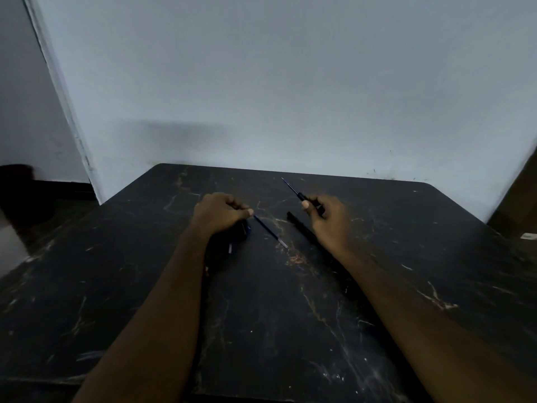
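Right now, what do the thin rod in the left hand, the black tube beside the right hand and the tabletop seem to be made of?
Thin rod: likely plastic, smooth blue with a pale, perhaps metal, end. Black tube: probably matte plastic, dull and even, though the dim light leaves it open. Tabletop: dark stone or stone-look laminate, with pale veins and scratches.

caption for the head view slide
Left hand pinches a blue refill, right hand holds a thin pen part, black barrel lying on the table.
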### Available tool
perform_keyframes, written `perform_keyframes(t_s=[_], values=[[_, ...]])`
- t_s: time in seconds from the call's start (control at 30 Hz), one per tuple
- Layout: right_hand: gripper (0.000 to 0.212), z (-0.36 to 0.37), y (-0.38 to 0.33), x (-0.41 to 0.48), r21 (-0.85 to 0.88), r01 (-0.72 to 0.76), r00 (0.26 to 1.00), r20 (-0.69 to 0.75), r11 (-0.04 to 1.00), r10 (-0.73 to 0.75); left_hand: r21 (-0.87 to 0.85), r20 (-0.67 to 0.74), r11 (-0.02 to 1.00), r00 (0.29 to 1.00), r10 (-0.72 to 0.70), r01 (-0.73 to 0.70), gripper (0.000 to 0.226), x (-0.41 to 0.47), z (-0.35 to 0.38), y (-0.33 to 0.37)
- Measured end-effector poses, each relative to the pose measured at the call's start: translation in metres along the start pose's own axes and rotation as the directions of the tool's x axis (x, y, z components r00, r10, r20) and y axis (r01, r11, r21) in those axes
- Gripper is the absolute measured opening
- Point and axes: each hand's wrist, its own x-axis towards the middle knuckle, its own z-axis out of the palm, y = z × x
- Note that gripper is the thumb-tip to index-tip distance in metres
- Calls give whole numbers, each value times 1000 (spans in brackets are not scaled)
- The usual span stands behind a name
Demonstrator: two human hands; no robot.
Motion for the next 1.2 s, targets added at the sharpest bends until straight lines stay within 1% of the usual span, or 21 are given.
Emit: perform_keyframes(t_s=[0.07,0.17,0.27,0.4,0.6,0.67,0.73,0.8,0.93,1.03,1.2], values=[[2,-1,1,0,-3,-6,1000,10,1000,6,93,-41,995,999,30,-26,30,-1,-1,1],[7,-1,2,-1,-26,-13,1000,18,1000,13,255,-65,966,996,67,-48,36,-4,0,3],[9,0,3,0,-29,-26,999,25,999,27,299,-58,954,997,41,-21,44,-7,1,6],[8,1,4,0,-28,-14,1000,12,1000,14,300,-45,954,998,36,-21,45,-7,2,13],[8,-1,4,0,-41,-24,999,41,999,26,219,-1,976,1000,-10,10,41,-8,5,16],[8,-1,5,0,-36,-26,998,47,999,28,228,4,974,1000,-16,15,43,-6,5,15],[8,-1,5,0,-37,-29,998,46,999,31,251,-5,968,1000,-22,23,52,-4,3,13],[8,-1,4,0,-30,-23,999,38,999,24,276,20,961,1000,-24,17,56,-2,1,11],[7,-1,3,0,-8,-2,1000,21,1000,2,299,122,954,992,-33,-5,50,0,-3,7],[8,-2,3,0,-25,-3,1000,30,1000,3,296,113,955,993,-27,-8,58,1,0,7],[5,-2,4,0,-32,-20,998,56,999,21,292,117,956,993,-18,-18,52,1,4,13]])
